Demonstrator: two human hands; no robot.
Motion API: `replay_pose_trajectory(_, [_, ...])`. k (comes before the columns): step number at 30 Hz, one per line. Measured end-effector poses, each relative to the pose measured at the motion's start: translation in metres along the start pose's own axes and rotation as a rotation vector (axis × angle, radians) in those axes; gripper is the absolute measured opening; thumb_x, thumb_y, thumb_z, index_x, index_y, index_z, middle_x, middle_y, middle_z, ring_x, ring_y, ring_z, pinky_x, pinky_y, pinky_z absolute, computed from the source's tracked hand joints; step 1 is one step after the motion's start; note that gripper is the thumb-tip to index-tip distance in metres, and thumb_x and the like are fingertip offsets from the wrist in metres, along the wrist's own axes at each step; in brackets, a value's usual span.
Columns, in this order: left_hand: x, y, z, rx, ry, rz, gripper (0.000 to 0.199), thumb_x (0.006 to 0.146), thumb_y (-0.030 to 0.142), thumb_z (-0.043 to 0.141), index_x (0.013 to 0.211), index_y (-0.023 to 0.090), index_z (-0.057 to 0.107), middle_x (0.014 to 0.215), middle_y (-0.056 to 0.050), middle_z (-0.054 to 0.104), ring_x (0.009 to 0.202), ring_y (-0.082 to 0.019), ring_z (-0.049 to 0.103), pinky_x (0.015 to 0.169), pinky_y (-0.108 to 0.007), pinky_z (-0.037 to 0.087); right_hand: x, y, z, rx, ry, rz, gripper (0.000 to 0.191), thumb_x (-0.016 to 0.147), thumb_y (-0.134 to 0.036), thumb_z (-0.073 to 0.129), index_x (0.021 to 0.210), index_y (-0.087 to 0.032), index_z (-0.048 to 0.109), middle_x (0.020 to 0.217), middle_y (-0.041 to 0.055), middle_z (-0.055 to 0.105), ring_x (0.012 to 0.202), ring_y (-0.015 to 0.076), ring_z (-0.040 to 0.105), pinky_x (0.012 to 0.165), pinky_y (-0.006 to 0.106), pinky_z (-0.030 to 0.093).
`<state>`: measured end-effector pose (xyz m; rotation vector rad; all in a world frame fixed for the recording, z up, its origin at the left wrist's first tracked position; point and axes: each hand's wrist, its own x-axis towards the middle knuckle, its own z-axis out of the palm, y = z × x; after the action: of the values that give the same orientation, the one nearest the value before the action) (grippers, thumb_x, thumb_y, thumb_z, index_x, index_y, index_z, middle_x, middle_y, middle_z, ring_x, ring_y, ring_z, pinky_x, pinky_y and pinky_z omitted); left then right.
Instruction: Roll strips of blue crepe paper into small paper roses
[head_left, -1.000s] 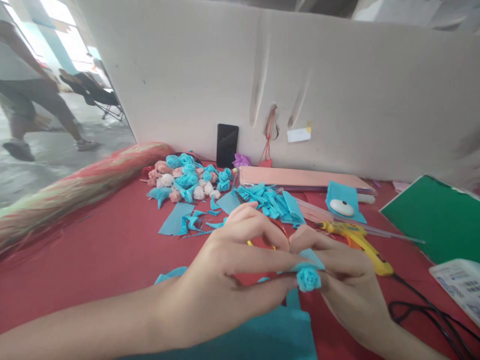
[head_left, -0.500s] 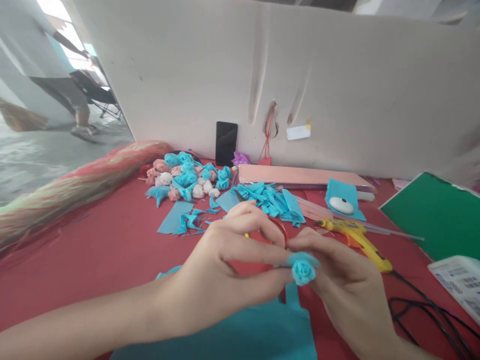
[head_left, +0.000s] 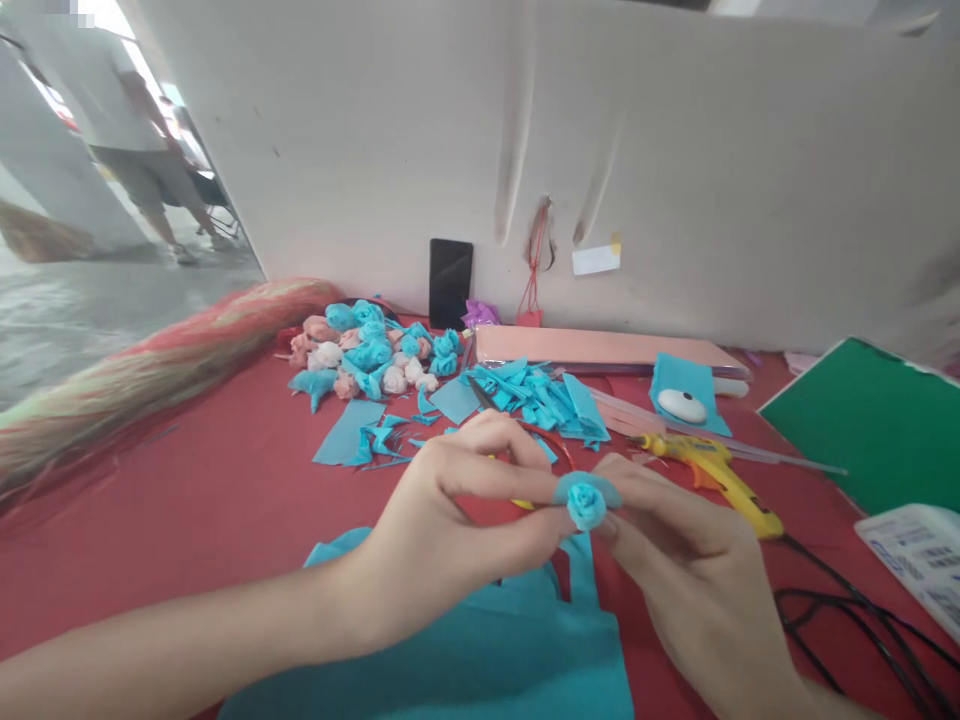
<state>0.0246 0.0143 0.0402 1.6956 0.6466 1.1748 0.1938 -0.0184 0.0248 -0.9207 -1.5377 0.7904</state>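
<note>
Between my two hands, above the red table, is a small blue crepe paper rose (head_left: 586,507), its coiled center facing me and a loose petal edge standing up behind it. My left hand (head_left: 469,510) pinches its left side between thumb and index finger. At its right side, my right hand (head_left: 690,550) has thumb and index finger closed on the petal edge. Below the hands lies a blue sheet of paper or cloth (head_left: 480,660) with cut strips at its top. Scissors (head_left: 484,392), partly hidden by my left hand, lie behind it.
Finished-looking paper roses (head_left: 371,350) in blue, pink and white are piled at the back left, beside blue scraps (head_left: 532,400). A yellow glue gun (head_left: 724,480) with a black cord (head_left: 847,610) lies right. A phone (head_left: 451,283) leans on the wall. A person (head_left: 142,130) stands far left.
Both hands have lifted the rose slightly up and left. My right thumb now shows at its right edge, and more petal shows behind. The person in the background has turned and shifted.
</note>
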Motion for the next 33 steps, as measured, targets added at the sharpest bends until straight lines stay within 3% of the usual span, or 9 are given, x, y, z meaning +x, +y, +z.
replay_pose_trajectory(4, [-0.001,-0.002,0.003,-0.096,0.026,-0.094,0.018,0.075,0.011,0.069,0.068,0.024,0.078,0.067,0.003,0.057,0.064,-0.009,0.052,0.068,-0.026,0.044,0.0,0.001,0.0,0.041,-0.01,0.045,0.029,0.085,-0.021,0.069,0.097,-0.047,0.074,0.074,-0.0067,0.067,0.059,0.0082,0.058,0.05,0.015,0.047])
replay_pose_trajectory(7, [0.001,-0.006,0.004,-0.129,0.036,-0.167,0.014,0.075,0.014,0.069,0.066,0.022,0.078,0.066,0.002,0.058,0.066,-0.01,0.052,0.065,-0.025,0.043,0.002,0.002,0.0,0.073,-0.031,0.162,0.023,0.086,-0.027,0.068,0.094,-0.047,0.075,0.072,-0.007,0.066,0.055,0.008,0.055,0.046,0.016,0.045])
replay_pose_trajectory(12, [0.006,-0.017,0.004,-0.168,0.035,-0.23,0.013,0.079,0.018,0.068,0.071,0.02,0.078,0.07,0.0,0.061,0.071,-0.012,0.055,0.07,-0.026,0.044,0.007,0.005,0.0,0.101,-0.029,0.354,0.013,0.082,-0.032,0.071,0.089,-0.041,0.078,0.073,-0.0063,0.07,0.074,0.0118,0.06,0.072,0.02,0.05])
replay_pose_trajectory(15, [0.005,-0.019,0.003,-0.203,0.013,-0.232,0.015,0.081,0.018,0.066,0.075,0.022,0.079,0.074,0.001,0.06,0.073,-0.011,0.055,0.071,-0.024,0.045,0.008,0.01,-0.001,0.227,-0.026,0.444,0.012,0.078,-0.032,0.076,0.087,-0.039,0.078,0.074,-0.0062,0.072,0.077,0.0124,0.061,0.075,0.021,0.049])
replay_pose_trajectory(21, [0.005,-0.018,-0.001,-0.274,-0.078,-0.193,0.024,0.086,0.02,0.057,0.086,0.028,0.079,0.081,0.0,0.061,0.082,-0.013,0.057,0.078,-0.024,0.048,0.01,0.01,-0.006,0.453,-0.037,0.501,0.01,0.076,-0.03,0.078,0.084,-0.036,0.079,0.073,-0.0053,0.072,0.075,0.0116,0.062,0.075,0.021,0.048])
replay_pose_trajectory(26, [0.006,-0.018,-0.001,-0.272,-0.07,-0.159,0.019,0.085,0.015,0.064,0.084,0.025,0.08,0.082,0.0,0.062,0.081,-0.012,0.058,0.078,-0.022,0.047,0.01,0.004,-0.004,0.472,-0.064,0.52,0.001,0.077,-0.032,0.078,0.076,-0.031,0.079,0.069,-0.0044,0.072,0.07,0.0097,0.061,0.07,0.019,0.048])
replay_pose_trajectory(30, [0.005,-0.021,0.001,-0.288,-0.085,-0.148,0.017,0.085,0.016,0.065,0.081,0.024,0.08,0.081,0.0,0.062,0.082,-0.012,0.059,0.077,-0.022,0.048,0.007,0.003,-0.002,0.508,-0.07,0.547,0.008,0.076,-0.032,0.078,0.069,-0.027,0.077,0.068,-0.0044,0.071,0.065,0.0069,0.06,0.064,0.015,0.047])
replay_pose_trajectory(33, [0.005,-0.022,-0.001,-0.348,-0.099,-0.178,0.017,0.087,0.021,0.063,0.094,0.028,0.077,0.089,0.001,0.064,0.086,-0.012,0.059,0.079,-0.02,0.048,0.004,0.0,-0.004,0.564,-0.073,0.588,0.008,0.074,-0.032,0.08,0.069,-0.027,0.077,0.066,-0.0038,0.07,0.063,0.0074,0.059,0.06,0.016,0.047])
